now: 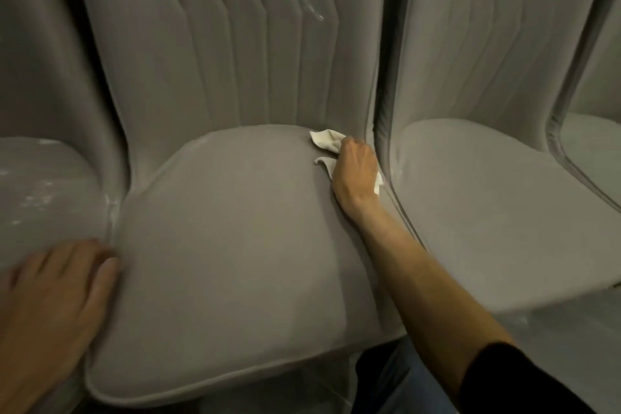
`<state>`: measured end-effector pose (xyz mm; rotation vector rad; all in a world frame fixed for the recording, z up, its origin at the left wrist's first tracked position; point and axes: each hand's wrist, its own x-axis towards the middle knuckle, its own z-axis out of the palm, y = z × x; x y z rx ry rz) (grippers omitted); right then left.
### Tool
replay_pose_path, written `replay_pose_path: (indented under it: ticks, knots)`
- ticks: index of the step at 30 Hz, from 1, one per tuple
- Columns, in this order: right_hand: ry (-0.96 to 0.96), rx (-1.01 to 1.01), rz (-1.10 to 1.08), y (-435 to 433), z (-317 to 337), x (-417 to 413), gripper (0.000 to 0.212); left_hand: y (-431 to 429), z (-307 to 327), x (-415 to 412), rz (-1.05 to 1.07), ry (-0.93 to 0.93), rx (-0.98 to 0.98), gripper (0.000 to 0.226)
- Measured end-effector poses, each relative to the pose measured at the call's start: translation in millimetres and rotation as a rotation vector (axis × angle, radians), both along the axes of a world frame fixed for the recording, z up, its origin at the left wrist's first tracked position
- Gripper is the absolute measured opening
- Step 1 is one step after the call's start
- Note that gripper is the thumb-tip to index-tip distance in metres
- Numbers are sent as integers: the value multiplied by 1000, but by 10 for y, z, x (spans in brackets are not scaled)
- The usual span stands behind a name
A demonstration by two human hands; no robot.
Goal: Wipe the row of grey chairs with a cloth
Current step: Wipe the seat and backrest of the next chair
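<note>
White cloth (327, 140) clamped in fingers of right hand (356, 171) on grey chair seat (218, 228); left hand (57, 296) flat, fingers apart.

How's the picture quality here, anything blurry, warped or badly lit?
Head view: dim, warm light. The left hand, close to the lens, looks soft and blurred; the right hand and cloth are sharper. The right chair bows outward, wide-angle warping. A pale streak, perhaps glare, marks the middle chair.
</note>
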<state>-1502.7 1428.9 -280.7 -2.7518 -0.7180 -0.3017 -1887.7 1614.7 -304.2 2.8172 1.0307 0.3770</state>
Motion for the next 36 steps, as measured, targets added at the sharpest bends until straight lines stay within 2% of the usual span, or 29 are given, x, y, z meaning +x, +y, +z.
replay_pose_path:
  ticks: [2,5,6,9,13,15,18,21,24,26,29,31,33,36]
  knots:
    - [27,-1,40,298,63,50,26,116,67,100,65,41,-7,54]
    - [126,53,131,373,46,27,47,236,155,285,25,33,32,63]
    - [110,69,149,331,0,16,51,235,116,314,-2,34,54,62]
    - [53,72,101,275,-156,19,42,274,-45,318,-41,-27,107,58]
    - [170,67,173,949,-76,-27,55,341,-132,319,-33,-65,138,53]
    - [188,61,285,1214,-34,-76,48,331,-122,311,-47,-67,164,52]
    - [162,46,464,1126,-85,-42,33,332,-102,306,-68,-57,154,51]
    - [74,14,316,831,-105,95,51,343,-120,301,-70,-53,156,50]
    - [104,18,166,917,-96,35,59,347,-145,308,-66,-63,162,50]
    - [150,33,232,1254,-69,-137,60,355,-150,303,-76,-62,148,50]
    - [161,-59,499,1809,-109,-552,38,357,-149,290,-81,-57,143,50]
    - [152,-29,590,1887,-119,-634,31,366,-156,279,-86,-60,146,49]
    - [90,-44,567,1664,-109,-476,36,379,-166,272,-93,-65,142,50]
    - [102,-4,360,1243,-65,-108,57,387,-192,272,-85,-66,150,50]
